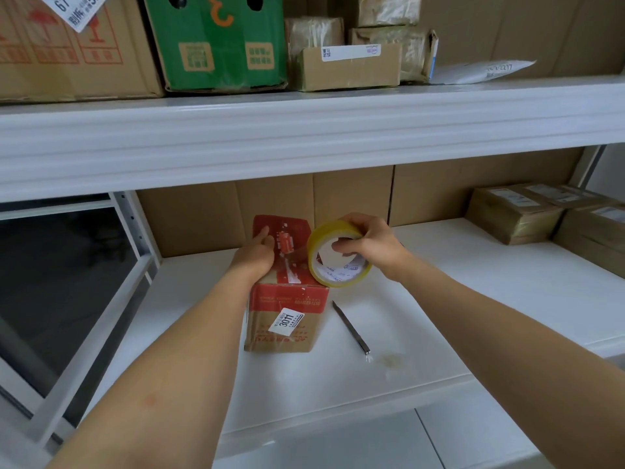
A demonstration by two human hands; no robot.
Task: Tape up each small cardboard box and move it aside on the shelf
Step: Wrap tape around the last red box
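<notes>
A small cardboard box [287,313] with a red printed top and a white "3011" sticker stands on the white lower shelf [439,299]. My left hand [257,253] lies flat on the left part of its top. My right hand [368,242] grips a yellow roll of clear tape [338,257], fingers through its core, at the top's right edge. A clear strip of tape runs from the roll across the red top toward my left hand.
A thin grey cutter [351,328] lies on the shelf right of the box. Several taped parcels [541,218] are stacked at the far right. The upper shelf [304,130] carries a green box [220,42] and brown cartons. Cardboard lines the back.
</notes>
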